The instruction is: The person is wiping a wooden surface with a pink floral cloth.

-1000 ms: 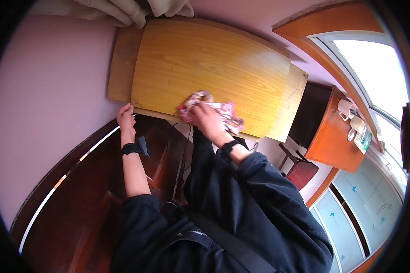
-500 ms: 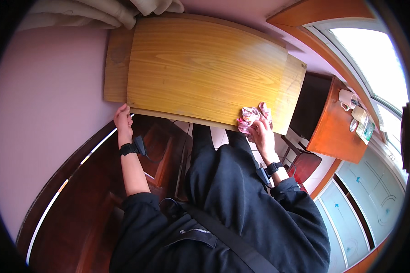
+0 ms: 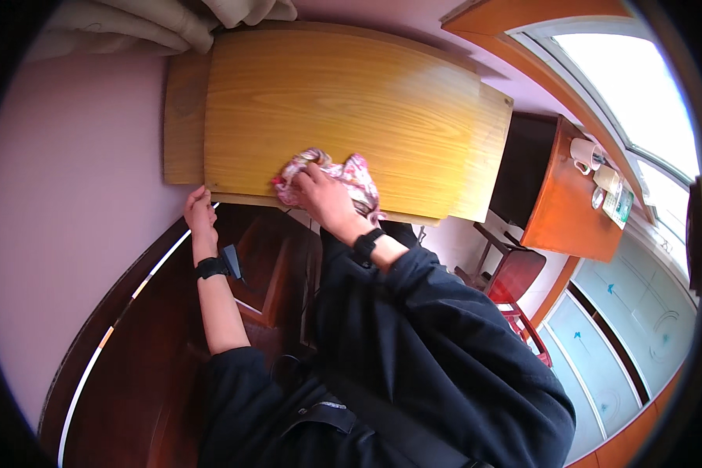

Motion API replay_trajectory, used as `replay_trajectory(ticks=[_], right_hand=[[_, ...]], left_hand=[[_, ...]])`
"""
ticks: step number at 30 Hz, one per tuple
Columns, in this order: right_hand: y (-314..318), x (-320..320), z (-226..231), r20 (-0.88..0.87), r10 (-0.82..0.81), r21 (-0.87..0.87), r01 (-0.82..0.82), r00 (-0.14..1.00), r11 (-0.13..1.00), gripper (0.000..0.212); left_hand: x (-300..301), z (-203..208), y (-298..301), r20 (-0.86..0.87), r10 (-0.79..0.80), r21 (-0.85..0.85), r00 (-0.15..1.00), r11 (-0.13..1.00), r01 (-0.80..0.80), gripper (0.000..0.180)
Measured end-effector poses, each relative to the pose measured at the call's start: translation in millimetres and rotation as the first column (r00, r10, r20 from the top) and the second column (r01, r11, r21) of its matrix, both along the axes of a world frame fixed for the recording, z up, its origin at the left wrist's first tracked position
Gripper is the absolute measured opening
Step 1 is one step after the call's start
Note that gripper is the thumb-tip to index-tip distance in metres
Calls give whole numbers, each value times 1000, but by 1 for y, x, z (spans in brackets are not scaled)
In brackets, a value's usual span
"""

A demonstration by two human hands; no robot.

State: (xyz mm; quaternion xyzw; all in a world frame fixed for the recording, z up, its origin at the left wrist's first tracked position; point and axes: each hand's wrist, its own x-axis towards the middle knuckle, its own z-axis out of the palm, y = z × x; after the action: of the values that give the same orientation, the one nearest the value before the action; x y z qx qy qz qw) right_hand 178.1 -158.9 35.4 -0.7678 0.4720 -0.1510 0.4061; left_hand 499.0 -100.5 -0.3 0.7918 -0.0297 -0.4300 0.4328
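Note:
A crumpled pink and white patterned cloth [image 3: 359, 173] lies bunched on the wooden tabletop [image 3: 335, 93], close to its near edge and left of the middle. My right hand [image 3: 329, 201] is closed on it from above, fingers pressing it against the wood. At the near left corner of the tabletop, my left hand [image 3: 200, 212] has its fingers curled against the edge, holding it. Part of the cloth is covered by my right hand, and the underside of the tabletop is hidden.
To the right stands a reddish-brown cabinet [image 3: 554, 210] with a white mug [image 3: 585, 153] and small items on top. A dark red chair [image 3: 516, 274] stands below it. A beige curtain [image 3: 148, 27] hangs at the far left; a pink wall [image 3: 78, 179] runs along the left.
My right hand has swept the cloth leftward along the near part of the tabletop, and the cloth is more spread out. My left hand stays at the corner. The view has shifted slightly.

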Motion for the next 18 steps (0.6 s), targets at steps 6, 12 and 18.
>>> replay_trajectory(ticks=[6, 12, 18], right_hand=[[14, -57, -1, 16, -37, -39, 38, 999, 999, 26], [59, -210, 21, -164, -324, -4, 328, 932, 945, 16], [66, -250, 22, -180, -454, 13, 464, 872, 886, 22]], left_hand=[[1, 1, -6, -71, -11, -25, 997, 1000, 10, 26], [7, 0, 3, -46, 25, -3, 999, 1000, -25, 30], [9, -5, 4, -49, 27, -4, 998, 1000, -27, 30]])
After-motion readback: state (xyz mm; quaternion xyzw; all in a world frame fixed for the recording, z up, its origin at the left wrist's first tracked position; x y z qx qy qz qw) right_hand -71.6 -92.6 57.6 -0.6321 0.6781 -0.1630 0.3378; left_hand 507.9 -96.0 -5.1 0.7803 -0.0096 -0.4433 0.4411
